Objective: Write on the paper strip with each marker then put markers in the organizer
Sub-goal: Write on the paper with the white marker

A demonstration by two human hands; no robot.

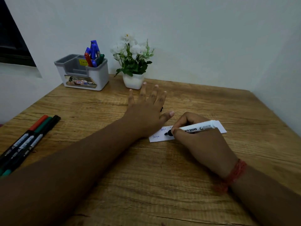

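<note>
A white paper strip [162, 138] lies on the wooden table [146, 176] and bears a few small blue handwritten words. My right hand [200, 141] grips a white whiteboard marker [197, 128], whose black tip rests on the strip. My left hand [146, 110] lies flat with fingers spread, its heel on the strip's left end. A small black object, perhaps the cap [161, 109], peeks out beside the left fingers. Three markers [31, 139] (red, green, black caps) lie at the table's left edge. The white-and-grey organizer [84, 74] at the back left holds several markers [93, 54].
A white pot of white artificial flowers [133, 62] stands just right of the organizer, close behind my left fingertips. A pale wall runs behind the table. A dark window frame [13, 38] fills the upper left corner.
</note>
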